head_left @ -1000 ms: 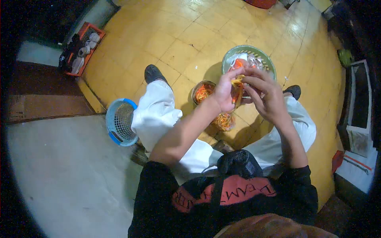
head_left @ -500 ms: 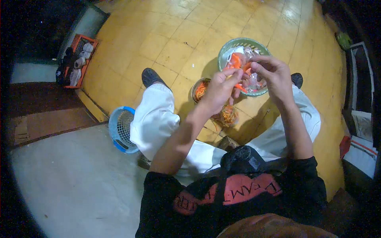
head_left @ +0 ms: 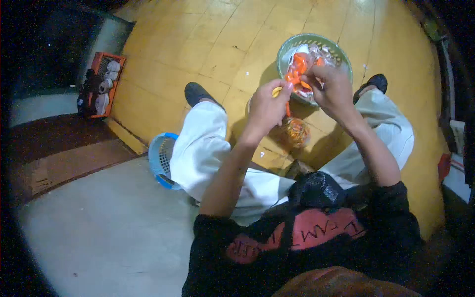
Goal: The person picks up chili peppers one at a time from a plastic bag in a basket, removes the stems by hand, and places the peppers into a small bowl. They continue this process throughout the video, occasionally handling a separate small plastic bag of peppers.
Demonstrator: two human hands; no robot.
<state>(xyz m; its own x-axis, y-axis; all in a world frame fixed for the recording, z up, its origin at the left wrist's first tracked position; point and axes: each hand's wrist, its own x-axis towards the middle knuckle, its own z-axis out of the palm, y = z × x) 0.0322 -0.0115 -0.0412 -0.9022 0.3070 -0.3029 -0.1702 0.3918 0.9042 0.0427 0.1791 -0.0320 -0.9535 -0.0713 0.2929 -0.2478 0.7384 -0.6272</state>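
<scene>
In the middle of the frame, a small yellow piece (head_left: 276, 92) shows above the curled fingers of the left hand (head_left: 269, 106), which is closed on it. It looks smooth and bright, with most of its length covered by the grip. A thin orange strip (head_left: 288, 109) shows beside that hand, on its right edge. The right hand (head_left: 329, 91), up and to the right, has its thumb and fingers drawn narrow near a bright orange item (head_left: 293, 77); blur leaves it unclear whether the fingertips hold it or only overlap it in view.

Behind the hands, at upper right of centre, a green basket (head_left: 311, 36) on the yellow floor (head_left: 213, 54) carries orange and clear-wrapped things. Just below the left hand in the frame sits a clear bag (head_left: 297, 132) of orange and yellow pieces. The blue basket (head_left: 159, 159) stands left of centre, beside the white trouser leg (head_left: 195, 143).

Compared with the earlier frame, the yellow piece shows more plainly, and the round container of orange pieces is now mostly hidden behind the left hand.
</scene>
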